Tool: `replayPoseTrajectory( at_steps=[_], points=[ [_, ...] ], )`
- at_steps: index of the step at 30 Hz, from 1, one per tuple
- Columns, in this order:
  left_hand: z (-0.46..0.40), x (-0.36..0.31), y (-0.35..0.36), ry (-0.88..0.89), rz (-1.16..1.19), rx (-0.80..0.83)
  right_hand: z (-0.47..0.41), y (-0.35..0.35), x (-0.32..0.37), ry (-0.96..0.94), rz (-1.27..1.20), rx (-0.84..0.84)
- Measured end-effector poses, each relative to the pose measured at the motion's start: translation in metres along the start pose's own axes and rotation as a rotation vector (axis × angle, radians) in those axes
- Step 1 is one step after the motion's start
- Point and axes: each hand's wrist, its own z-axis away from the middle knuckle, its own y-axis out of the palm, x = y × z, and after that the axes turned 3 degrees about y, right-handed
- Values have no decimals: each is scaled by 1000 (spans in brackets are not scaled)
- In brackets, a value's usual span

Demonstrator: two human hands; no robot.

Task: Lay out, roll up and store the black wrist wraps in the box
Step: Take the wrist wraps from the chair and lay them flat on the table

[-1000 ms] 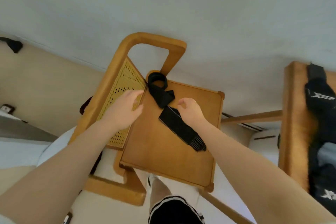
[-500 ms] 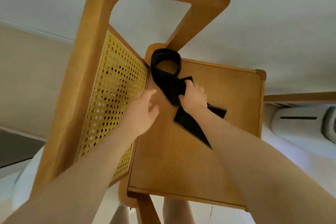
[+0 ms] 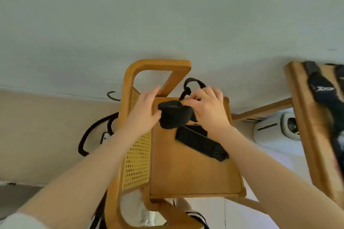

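Black, soft cloth is bunched up over the wooden table (image 3: 195,176). The left hand (image 3: 143,111) presses the wrap (image 3: 174,115) with its thumb, fingers straight. The right hand (image 3: 208,108) pinches the wrap's top. It looks light and floppy, so hold the roll's sides tight.

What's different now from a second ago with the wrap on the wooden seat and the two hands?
The wrist wrap, flat on the wooden seat a second ago, has been lifted: a rolled-up bulk is now held above the seat. The right hand has moved from pressing it to pinching it near its loop, and the left hand, free before, now touches the roll's side. The wrap's tail end still lies on the seat.
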Motion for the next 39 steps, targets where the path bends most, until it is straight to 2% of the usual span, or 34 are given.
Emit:
replayPoseTrajectory(
  at_steps=[2,4,6,9,12,14,18,20,23,26,28,32,35,39],
  points=[
    [11,-24,-21,131,-43,34,8,-40,15,15,2,-29],
    [22,-39,-33,274,-41,151,16,-71,30,59,-33,-76],
    [35,-50,-38,323,-11,287,25,-98,39,108,-83,-150],
    [60,-64,-36,261,83,434,43,-134,47,280,-268,-257],
    [83,-73,-28,283,220,498,63,-164,63,447,-508,-283],
    [93,-86,-26,306,371,496,75,-176,74,502,-653,-269],
    [103,-114,-25,221,728,589,96,-195,88,602,-880,-238],
    [104,-120,-21,172,842,553,106,-204,85,674,-878,-216],
    [106,-129,-15,124,811,484,123,-210,72,793,-803,-197],
    [109,-142,-15,-26,1008,448,142,-199,64,926,-801,-208],
    [110,-150,-15,-86,1084,429,154,-186,66,987,-826,-105],
    [111,-170,-26,-91,1138,449,158,-161,74,917,-877,118],
    [109,-181,-38,-110,1174,452,150,-149,77,946,-934,108],
    [90,-171,-44,-112,1233,305,152,-150,70,1101,-853,114]
  ],
)
